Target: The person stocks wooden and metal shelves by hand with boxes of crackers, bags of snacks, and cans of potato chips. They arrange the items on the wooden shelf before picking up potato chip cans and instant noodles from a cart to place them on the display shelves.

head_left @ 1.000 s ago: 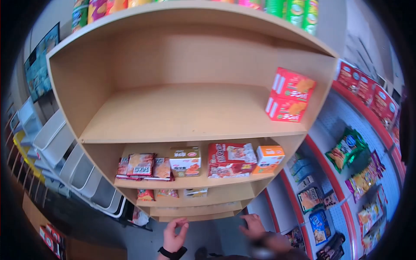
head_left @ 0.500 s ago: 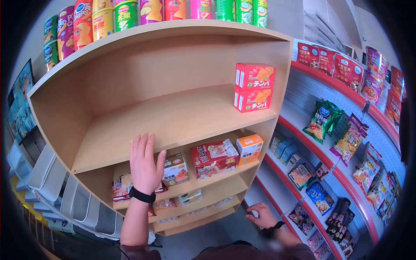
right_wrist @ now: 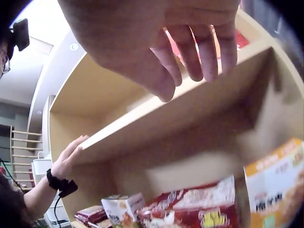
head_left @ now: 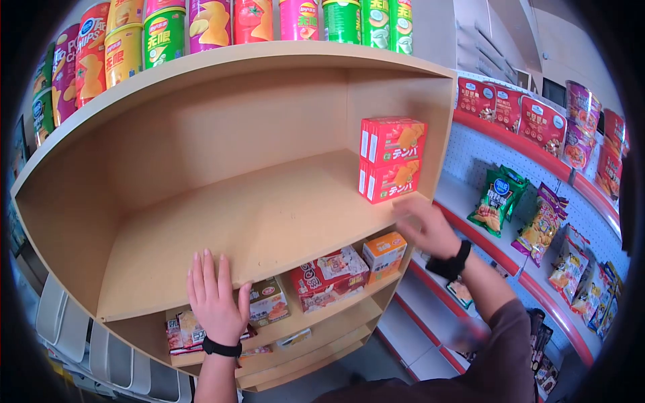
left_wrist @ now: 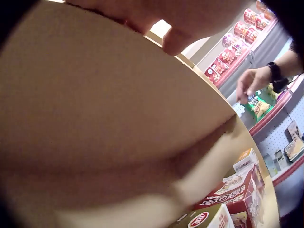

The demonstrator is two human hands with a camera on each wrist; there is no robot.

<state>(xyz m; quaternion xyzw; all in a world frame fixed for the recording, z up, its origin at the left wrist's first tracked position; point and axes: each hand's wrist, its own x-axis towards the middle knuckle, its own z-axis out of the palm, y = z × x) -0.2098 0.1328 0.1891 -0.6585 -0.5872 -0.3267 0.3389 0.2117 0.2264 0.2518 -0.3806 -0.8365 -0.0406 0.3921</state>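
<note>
Flat against the front edge of the wide wooden shelf (head_left: 201,221), my left hand (head_left: 216,299) rests with its fingers straight and spread. My right hand (head_left: 424,227) is at the shelf's right front edge, just below two stacked rows of red boxes (head_left: 393,161), holding nothing. In the right wrist view the fingers of my right hand (right_wrist: 166,42) are extended, loosely bent, beside the board's edge. The left wrist view shows the underside of the board and part of my left hand (left_wrist: 190,19) above it.
Canisters (head_left: 254,20) line the top of the unit. The shelf below holds a red carton (head_left: 330,279), an orange box (head_left: 385,255), a brown-green box (head_left: 269,301) and dark red packets (head_left: 185,332). At the right, red-edged racks (head_left: 504,134) carry snack bags (head_left: 498,201).
My right hand has risen from low beside the unit to the shelf's right edge. My left hand came up from below and now lies on the front edge. The view has shifted closer.
</note>
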